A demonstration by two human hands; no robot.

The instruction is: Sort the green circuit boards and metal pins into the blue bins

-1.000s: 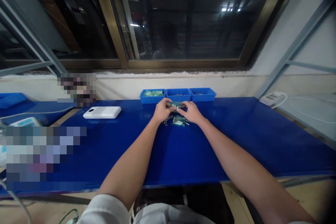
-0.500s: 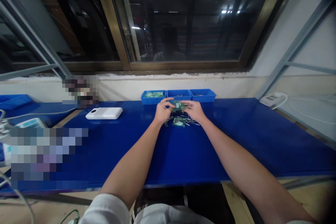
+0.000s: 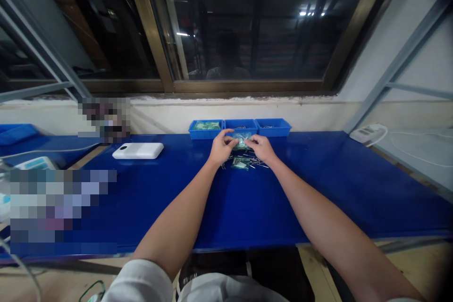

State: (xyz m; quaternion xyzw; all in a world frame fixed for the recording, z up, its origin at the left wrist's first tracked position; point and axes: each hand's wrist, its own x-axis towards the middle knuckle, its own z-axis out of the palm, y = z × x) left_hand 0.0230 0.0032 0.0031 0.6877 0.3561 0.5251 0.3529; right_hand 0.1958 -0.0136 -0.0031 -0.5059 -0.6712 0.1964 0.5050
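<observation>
Between my two hands is a small clear green-tinted plastic bag. My left hand pinches its left side between thumb and fingers. On the other side, the fingers of my right hand are closed on the bag's right edge. Just below, on the blue table, lies a loose pile of thin metal pins, too small to identify exactly. Another greenish bag with a white piece showing lies among them. My hands partly cover the pile.
Three blue bins stand against the wall: the left bin holds greenish bags, the middle bin and right bin small metal parts. A white power bank lies left on the blue table. A white cabled device sits far right.
The bag between my hands has turned so its face shows more, and my fingers have shifted along its edges. The pile below looks the same. My view has moved slightly.
</observation>
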